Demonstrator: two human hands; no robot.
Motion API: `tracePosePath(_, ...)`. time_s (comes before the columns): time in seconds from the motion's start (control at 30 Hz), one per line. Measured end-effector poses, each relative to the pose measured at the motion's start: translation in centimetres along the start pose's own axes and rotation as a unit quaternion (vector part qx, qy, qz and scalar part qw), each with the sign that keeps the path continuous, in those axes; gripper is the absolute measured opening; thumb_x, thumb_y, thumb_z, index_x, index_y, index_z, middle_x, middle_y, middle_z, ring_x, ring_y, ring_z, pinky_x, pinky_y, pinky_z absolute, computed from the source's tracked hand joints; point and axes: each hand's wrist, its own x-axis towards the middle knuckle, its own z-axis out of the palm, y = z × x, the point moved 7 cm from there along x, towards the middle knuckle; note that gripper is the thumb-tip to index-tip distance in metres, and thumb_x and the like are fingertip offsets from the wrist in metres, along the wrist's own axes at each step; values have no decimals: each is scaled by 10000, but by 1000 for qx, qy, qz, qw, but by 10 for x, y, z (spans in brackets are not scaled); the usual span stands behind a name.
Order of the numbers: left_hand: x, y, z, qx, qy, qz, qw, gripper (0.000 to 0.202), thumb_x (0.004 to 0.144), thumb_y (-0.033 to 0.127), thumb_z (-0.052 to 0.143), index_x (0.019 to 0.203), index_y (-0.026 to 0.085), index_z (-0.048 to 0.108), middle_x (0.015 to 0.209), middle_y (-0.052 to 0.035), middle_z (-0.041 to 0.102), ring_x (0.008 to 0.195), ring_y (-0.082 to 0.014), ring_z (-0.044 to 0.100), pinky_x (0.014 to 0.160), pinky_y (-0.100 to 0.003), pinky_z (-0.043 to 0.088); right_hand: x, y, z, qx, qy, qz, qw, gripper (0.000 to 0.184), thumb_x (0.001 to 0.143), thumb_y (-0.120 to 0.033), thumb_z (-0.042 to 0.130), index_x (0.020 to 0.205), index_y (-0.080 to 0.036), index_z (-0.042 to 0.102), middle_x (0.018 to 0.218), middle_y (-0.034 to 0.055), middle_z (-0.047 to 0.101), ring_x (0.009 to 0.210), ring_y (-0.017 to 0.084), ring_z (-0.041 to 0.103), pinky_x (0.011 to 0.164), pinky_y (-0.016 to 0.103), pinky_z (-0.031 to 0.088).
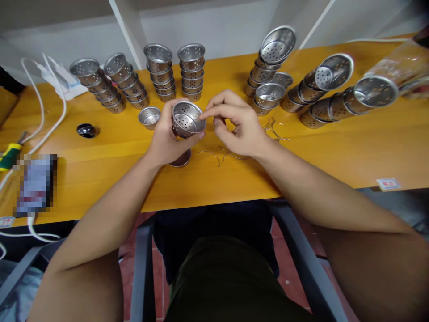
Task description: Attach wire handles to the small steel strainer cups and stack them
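Observation:
My left hand point(169, 138) is wrapped round a perforated metal cup point(187, 120), tilted with its mouth facing me. The index fingertip of my right hand point(237, 123) is at the cup's right rim; its thumb stands apart and nothing shows between the fingers. Beneath my left hand is another metal cup point(181, 159), mostly hidden. A small metal cup point(149, 117) stands just left of the held one. Thin curved wires point(212, 155) lie on the table below my right hand, and a tangle of similar wires point(273, 129) is partly behind its wrist.
Stacks of perforated cups line the back of the yellow table point(214, 188), including a left stack point(100, 85) and a leaning right stack point(342, 105). On the left are a black rounded object point(87, 130), a blurred phone point(36, 184), white cables point(63, 107) and a green-yellow handle point(10, 155).

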Motion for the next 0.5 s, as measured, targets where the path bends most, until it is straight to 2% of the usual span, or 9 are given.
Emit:
tracePosePath(0.13,0,8,-2,-12,2,24,1000,1031,967,917,996,1701,364,528,1537,-118,756,1425,-377,806,1221,-584,729,-4,3,8,-17,-42,13,999,251,1093,-333,832,1334,-302,894,1491,148,764,1199,324,761,970,480,722)
tracePosePath(0.27,1,15,-1,-19,2,44,999,967,1010,917,964,1691,383,532,1509,-88,750,1357,-322,814,1176,-550,736,-8,5,12,-38,-61,14,997,346,1068,-322,872,1413,-294,882,1595,170,748,1425,377,746,1200,579,705)
tracePosePath(0.33,2,13,1,-39,-2,37,999,1009,990,963,944,1698,377,527,1506,-108,738,1361,-348,814,1181,-571,732,-7,1,13,-34,-57,0,998,323,1086,-357,903,1405,-310,894,1646,168,742,1493,391,733,1276,610,672)
tracePosePath(0.43,1,6,6,-71,-24,35,997,1189,892,1073,924,1758,395,472,1548,-132,710,1375,-381,818,1127,-571,753,-1,-5,12,-31,-58,-16,998,226,1141,-442,923,1340,-336,921,1681,155,745,1543,412,722,1332,647,643)
tracePosePath(0.5,0,-1,6,-74,-31,26,996,1255,856,1114,905,1799,430,438,1643,-149,678,1376,-383,820,1087,-557,766,5,-3,-2,-56,-29,-20,998,190,1162,-482,929,1305,-357,940,1649,148,767,1548,408,715,1333,644,647)
